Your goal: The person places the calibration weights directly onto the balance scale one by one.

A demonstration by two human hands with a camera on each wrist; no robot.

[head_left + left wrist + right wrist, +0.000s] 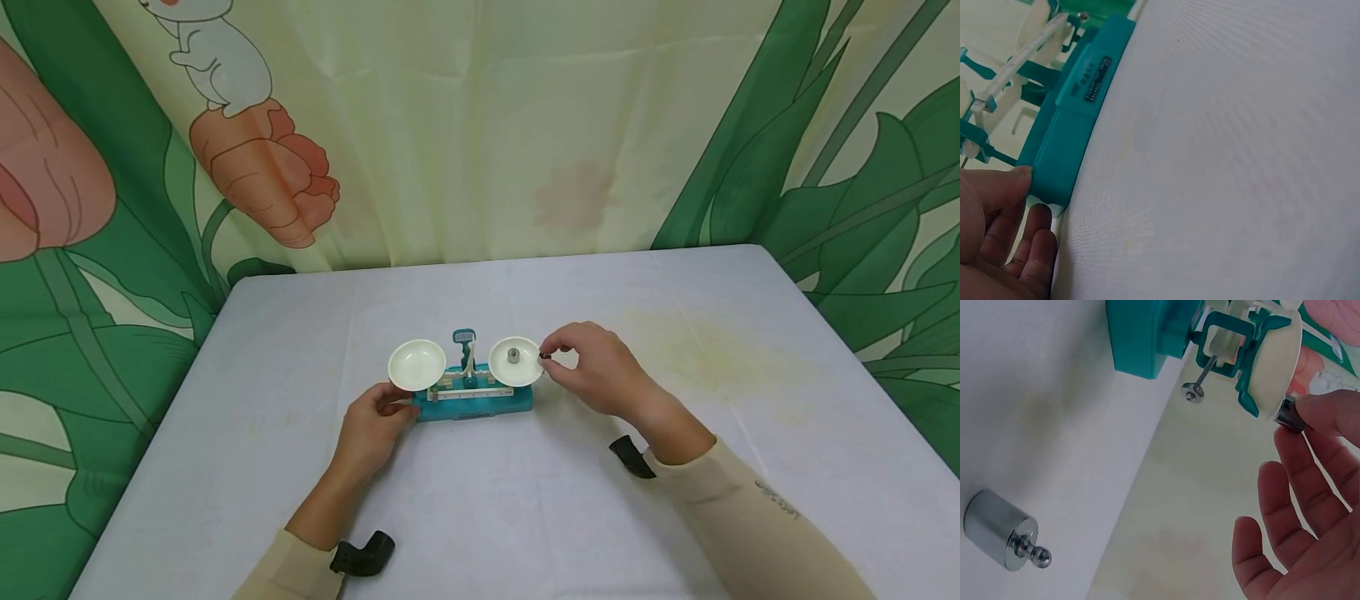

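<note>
A teal balance scale (pixel 474 404) stands on the table, with an off-white left pan (pixel 417 365) and a matching right pan (pixel 501 373). On the right pan sits a small metal weight (pixel 513 356). My left hand (pixel 375 429) holds the left end of the base; in the left wrist view its thumb (pixel 1007 187) lies against the teal body. With thumb and fingertips, my right hand (pixel 600 371) pinches a small dark cylindrical weight (pixel 1290 414) right at the right pan's rim. The left pan has nothing on it.
In the right wrist view, a larger knobbed metal weight (pixel 1000 528) stands on the white tablecloth (pixel 480 508). A printed curtain (pixel 465 133) with a rabbit, carrot and leaves hangs behind the table. Each wrist wears a black camera mount (pixel 363 556).
</note>
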